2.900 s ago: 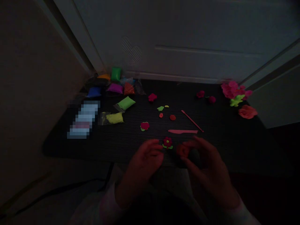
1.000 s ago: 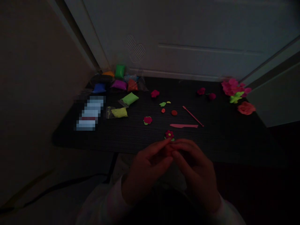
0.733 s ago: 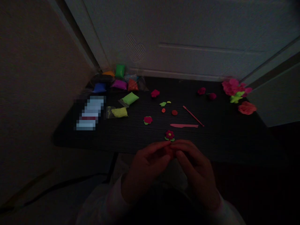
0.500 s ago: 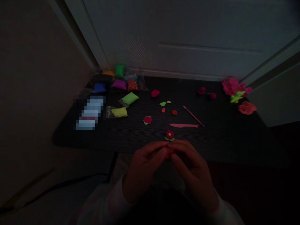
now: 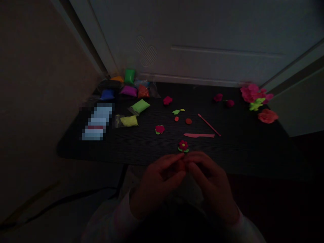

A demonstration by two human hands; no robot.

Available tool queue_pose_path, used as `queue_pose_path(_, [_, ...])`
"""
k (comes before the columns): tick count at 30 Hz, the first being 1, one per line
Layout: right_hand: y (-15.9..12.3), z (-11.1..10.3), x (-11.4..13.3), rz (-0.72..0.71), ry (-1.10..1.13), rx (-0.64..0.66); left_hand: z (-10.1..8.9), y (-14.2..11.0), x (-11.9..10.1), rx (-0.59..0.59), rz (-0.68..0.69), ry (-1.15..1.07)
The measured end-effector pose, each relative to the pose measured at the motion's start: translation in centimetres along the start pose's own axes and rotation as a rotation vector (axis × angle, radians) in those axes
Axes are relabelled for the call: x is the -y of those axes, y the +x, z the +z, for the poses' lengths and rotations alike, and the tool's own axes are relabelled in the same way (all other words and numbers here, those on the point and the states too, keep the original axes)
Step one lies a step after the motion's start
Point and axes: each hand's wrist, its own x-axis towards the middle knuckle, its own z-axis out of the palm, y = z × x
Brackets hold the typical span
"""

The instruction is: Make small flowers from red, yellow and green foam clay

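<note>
My left hand (image 5: pixel 160 180) and my right hand (image 5: pixel 211 182) meet at the near edge of the dark table. Between their fingertips is a small red piece of modelling clay (image 5: pixel 181 165), mostly covered by the fingers; its exact shape is hard to see in the dim light. Both hands are closed on it. Just beyond the fingertips lies a clay flower (image 5: pixel 183 145) with dark red petals, a yellow centre and green leaves. A pink plastic knife (image 5: pixel 199 135) and a thin pink modelling stick (image 5: pixel 209 125) rest a little farther off.
Packets of coloured clay (image 5: pixel 129 90) gather at the back left, near a blurred-out pale rectangle (image 5: pixel 97 122). Light green (image 5: pixel 140 106) and yellow packets (image 5: pixel 129 121) lie closer. Small clay pieces (image 5: pixel 188 121) dot the middle. Pink flowers (image 5: pixel 253 93) stand at the right; a white panel (image 5: pixel 202 67) rises behind.
The left thumb has shifted lower and to the right, showing more of the red clay between the fingers. The right fingers have moved slightly; the things on the table stay put.
</note>
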Motion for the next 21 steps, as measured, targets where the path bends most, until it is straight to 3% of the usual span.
queue_pose_path(6, [0.3, -0.4, 0.2, 0.063, 0.002, 0.11, -1.1, 0.1, 0.2, 0.154, 0.127, 0.215])
queue_pose_path(11, [0.5, -0.2, 0.3, 0.074, -0.019, 0.048, -1.5, 0.3, 0.5, 0.194, 0.194, 0.307])
queue_pose_path(16, [0.3, -0.4, 0.2, 0.09, 0.093, 0.082, -1.4, 0.3, 0.5, 0.169, 0.181, 0.291])
queue_pose_path(21, [0.2, -0.5, 0.6, 0.091, 0.025, 0.106, -1.3, 0.4, 0.2, 0.155, 0.235, 0.361])
